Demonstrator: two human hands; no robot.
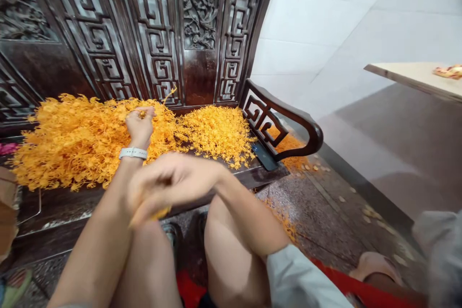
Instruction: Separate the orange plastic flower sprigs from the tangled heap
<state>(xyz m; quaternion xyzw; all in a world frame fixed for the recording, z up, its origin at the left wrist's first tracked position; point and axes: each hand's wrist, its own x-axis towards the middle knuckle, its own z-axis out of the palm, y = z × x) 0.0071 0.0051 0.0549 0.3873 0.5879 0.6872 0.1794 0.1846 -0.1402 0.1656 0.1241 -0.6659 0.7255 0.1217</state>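
A large heap of orange, thin-stemmed plastic-looking pieces (72, 139) covers the left part of the dark wooden bench seat. Over the heap's right side is my left hand (140, 127), its fingertips pinched together; whatever may be between them is too small to name. A pale band (133, 153) circles that wrist. My right hand (176, 183) is nearer to me, above my lap, smeared by motion. Its fingers curl closed, and a bit of an orange piece (160, 212) shows beneath them. A second pile of smaller orange pieces (220, 134) lies to the right.
The carved bench back (200, 77) rises behind the heaps, with a curved armrest (299, 130) on the right. A dark phone (265, 156) lies by the armrest. Orange bits (288, 154) litter the floor. A tabletop edge (415, 77) juts in at right; a cardboard box (7, 211) stands left.
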